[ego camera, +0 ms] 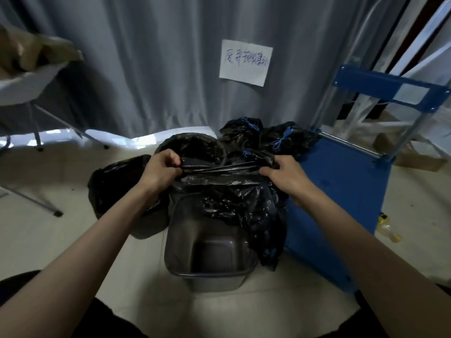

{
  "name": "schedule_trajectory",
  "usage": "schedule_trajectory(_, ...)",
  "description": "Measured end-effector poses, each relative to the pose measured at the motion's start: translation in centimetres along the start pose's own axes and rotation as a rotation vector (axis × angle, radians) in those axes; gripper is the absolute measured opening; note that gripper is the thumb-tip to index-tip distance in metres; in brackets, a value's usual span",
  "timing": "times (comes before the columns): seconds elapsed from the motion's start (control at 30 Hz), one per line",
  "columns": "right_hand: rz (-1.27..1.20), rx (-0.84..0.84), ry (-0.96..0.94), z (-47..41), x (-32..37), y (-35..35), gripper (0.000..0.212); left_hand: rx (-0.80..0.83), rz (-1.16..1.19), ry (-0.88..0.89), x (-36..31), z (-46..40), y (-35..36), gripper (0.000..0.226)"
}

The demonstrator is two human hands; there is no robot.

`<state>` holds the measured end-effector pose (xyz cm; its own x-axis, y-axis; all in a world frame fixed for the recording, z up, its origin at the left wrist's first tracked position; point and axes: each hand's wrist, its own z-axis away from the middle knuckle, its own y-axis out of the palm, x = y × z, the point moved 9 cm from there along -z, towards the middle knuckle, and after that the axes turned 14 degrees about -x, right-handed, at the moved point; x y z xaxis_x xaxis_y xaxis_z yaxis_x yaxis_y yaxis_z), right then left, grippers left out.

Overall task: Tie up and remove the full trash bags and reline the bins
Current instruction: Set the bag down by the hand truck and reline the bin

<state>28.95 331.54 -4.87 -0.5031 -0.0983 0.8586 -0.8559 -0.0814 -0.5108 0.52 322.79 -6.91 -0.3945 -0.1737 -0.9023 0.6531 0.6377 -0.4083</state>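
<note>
both hands, left hand and right hand, pinch the crinkled black plastic liner with curled fingers, stretching its mouth over the empty grey square bin to line it.

A curtained indoor utility corner: grey curtain, handwritten paper sign, blue hand cart.

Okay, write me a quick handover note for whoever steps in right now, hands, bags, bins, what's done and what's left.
Left hand and right hand each grip the mouth of a fresh black bag, stretched between them above the grey bin.
That bin is bare inside.
Done: tied bags with blue drawstrings sit behind it, by the blue cart; two other bins show black liners.
Left: fit this bag over the grey bin's rim, then take the tied bags away.
</note>
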Motion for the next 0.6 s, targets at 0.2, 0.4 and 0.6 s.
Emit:
schedule_trajectory(0.2, -0.162, 0.051, 0.142, 1.1, 0.0, 2.3, 0.015, -0.256, -0.062, 0.120, 2.6, 1.0, -3.0, 0.033)
schedule_trajectory(0.4, -0.391, 0.251, 0.276, 3.4, 2.2, 5.4, 0.019, 0.233, 0.013, 0.248, -2.3, 5.9, 0.4, 0.094)
schedule_trajectory(0.6, -0.323, 0.440, 0.182, 5.3, 2.9, 8.7, 0.028, 0.405, -0.155, 0.139, 2.9, 7.2, 5.5, 0.038)
